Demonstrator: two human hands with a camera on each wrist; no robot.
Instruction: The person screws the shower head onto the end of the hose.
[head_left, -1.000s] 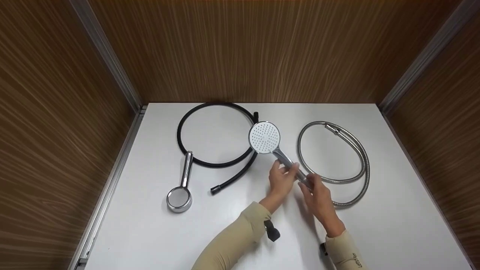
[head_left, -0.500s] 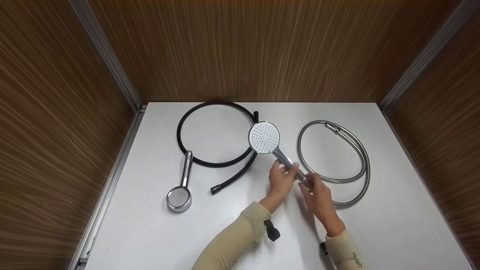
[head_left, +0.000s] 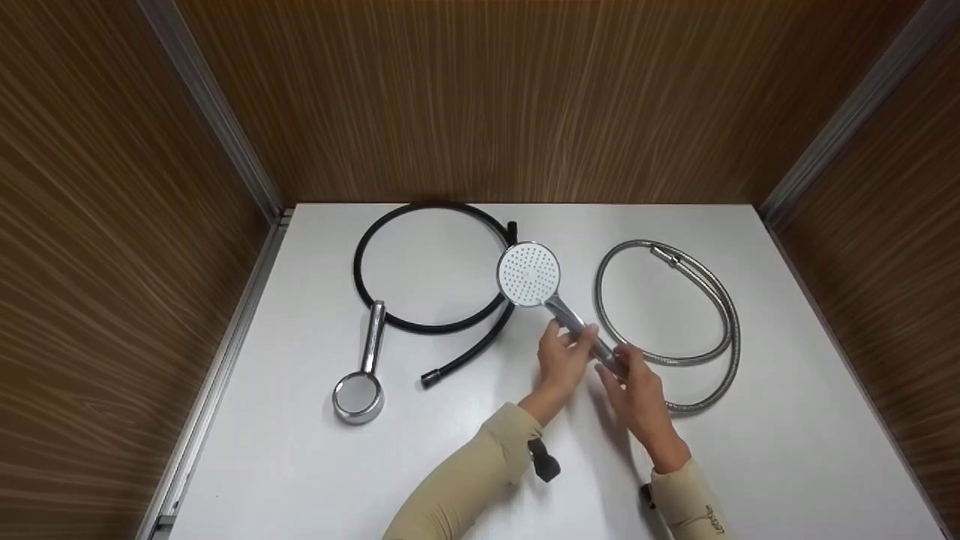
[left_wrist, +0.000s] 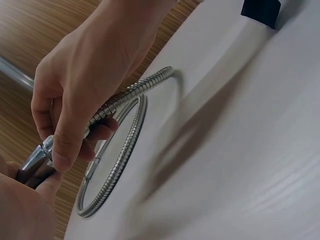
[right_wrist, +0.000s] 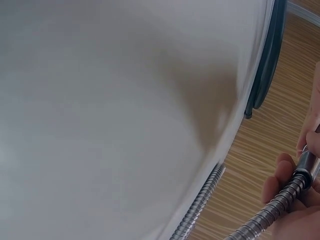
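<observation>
A large chrome shower head with a white dotted face is held above the table, tilted up to the left. My left hand grips its handle between thumb and fingers. At the handle's lower end my right hand pinches the connector of the ribbed metal hose. The left wrist view shows that end meeting the handle, partly covered by the right fingers. From there the metal hose runs down and lies in a loop on the right of the table.
A black hose lies looped at the back left, partly behind the held shower head. A smaller chrome shower head lies at the left, its handle end against that hose. Wood-grain panels enclose the white table at the back and sides.
</observation>
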